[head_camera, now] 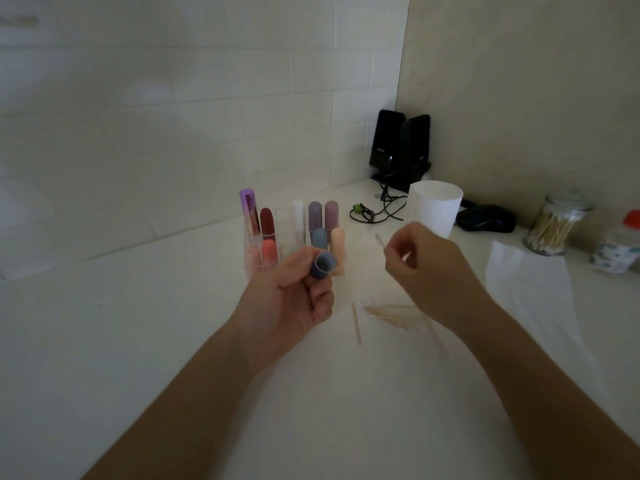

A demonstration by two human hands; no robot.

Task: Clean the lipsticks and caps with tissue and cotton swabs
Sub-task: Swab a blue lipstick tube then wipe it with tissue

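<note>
just past a little heap of loose wooden cotton swabs (pixel 391 311) on the white counter (pixel 138 341), the left hand (pixel 294 296) has its fingers curled round a small blue-grey plastic lipstick cap (pixel 323 266), held up in the air with the open mouth tipped toward the right hand (pixel 427 268). that one pinches a thin wooden-stemmed cotton swab (pixel 380 241) between thumb and fingertips, tip up. swab and cap aren't touching, so i reckon the step is getting the tip inside: keep the cap steady, go in straight, then twirl round the inner wall, no jamming. the cap's a short matte tube, round rim, dark inside; can't tell if there's any smear in there. behind it a clear acrylic organiser (pixel 284 223) holds the other lipsticks (pixel 268 223) upright, then a white tissue roll (pixel 434 206) and a glass jar of swabs (pixel 550 230).
</note>
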